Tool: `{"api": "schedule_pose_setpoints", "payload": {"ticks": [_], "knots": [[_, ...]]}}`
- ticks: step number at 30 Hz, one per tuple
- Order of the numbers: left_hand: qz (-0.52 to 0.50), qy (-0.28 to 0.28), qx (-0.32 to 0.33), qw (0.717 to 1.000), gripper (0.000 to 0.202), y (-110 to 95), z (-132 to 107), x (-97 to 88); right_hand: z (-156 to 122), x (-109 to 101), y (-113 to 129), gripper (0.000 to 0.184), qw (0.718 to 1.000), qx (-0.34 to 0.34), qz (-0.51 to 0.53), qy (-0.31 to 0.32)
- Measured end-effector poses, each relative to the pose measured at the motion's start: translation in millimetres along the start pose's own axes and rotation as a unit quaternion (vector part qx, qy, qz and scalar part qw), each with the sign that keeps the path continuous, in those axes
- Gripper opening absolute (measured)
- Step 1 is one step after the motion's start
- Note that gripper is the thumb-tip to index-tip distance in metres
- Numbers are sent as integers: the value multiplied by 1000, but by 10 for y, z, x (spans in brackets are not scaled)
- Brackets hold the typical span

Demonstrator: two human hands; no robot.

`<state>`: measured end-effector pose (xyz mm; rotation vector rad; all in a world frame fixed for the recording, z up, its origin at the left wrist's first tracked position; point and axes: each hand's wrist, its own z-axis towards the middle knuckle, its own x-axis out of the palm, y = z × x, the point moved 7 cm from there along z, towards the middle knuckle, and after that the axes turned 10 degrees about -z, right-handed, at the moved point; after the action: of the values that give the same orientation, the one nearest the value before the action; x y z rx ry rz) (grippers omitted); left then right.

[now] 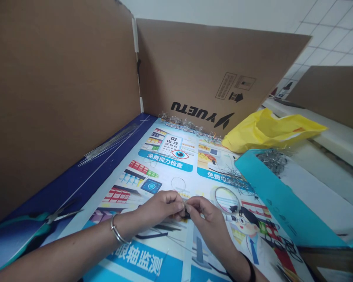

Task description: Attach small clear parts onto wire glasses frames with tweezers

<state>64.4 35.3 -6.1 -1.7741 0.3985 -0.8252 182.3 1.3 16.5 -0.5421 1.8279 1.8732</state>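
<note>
My left hand (167,206) and my right hand (207,216) meet low in the middle of the view, over a printed poster sheet. Both pinch, thumb against forefinger, at a thin wire whose held part is mostly covered by the fingertips. A fine wire loop (184,184) shows just above the fingers; whether it joins the held piece I cannot tell. To the right of my right hand lies a ring-shaped wire coil (239,203). Teal-handled pliers (50,218) rest at the left, jaws apart, beyond my left forearm.
Tall cardboard panels (217,58) wall off the left and back. A bundle of straight wires (108,144) lies at left. On the right are a yellow plastic bag (264,131) and a blue open box (282,199) with tangled wire (273,160). Wire scraps (182,123) line the back edge.
</note>
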Motion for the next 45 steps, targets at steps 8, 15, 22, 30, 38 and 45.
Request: {"api": "schedule_pose_setpoints", "payload": {"ticks": [8, 15, 22, 30, 38, 45], "knots": [[166, -86, 31, 982, 17, -108, -49, -30, 11, 39, 51, 13, 998, -44, -24, 24], [246, -108, 51, 962, 16, -185, -60, -30, 17, 59, 40, 10, 1000, -20, 2, 11], [266, -105, 55, 957, 16, -194, -60, -28, 11, 78, 35, 12, 999, -43, -30, -9], [246, -124, 84, 958, 16, -163, -71, -12, 1, 7, 146, 14, 982, -122, -123, -74], [213, -165, 106, 957, 18, -184, -92, -38, -12, 46, 115, 14, 986, -91, -120, -72], [173, -193, 103, 960, 16, -83, -69, -64, -16, 96, 96, 14, 990, -74, -99, -71]]}}
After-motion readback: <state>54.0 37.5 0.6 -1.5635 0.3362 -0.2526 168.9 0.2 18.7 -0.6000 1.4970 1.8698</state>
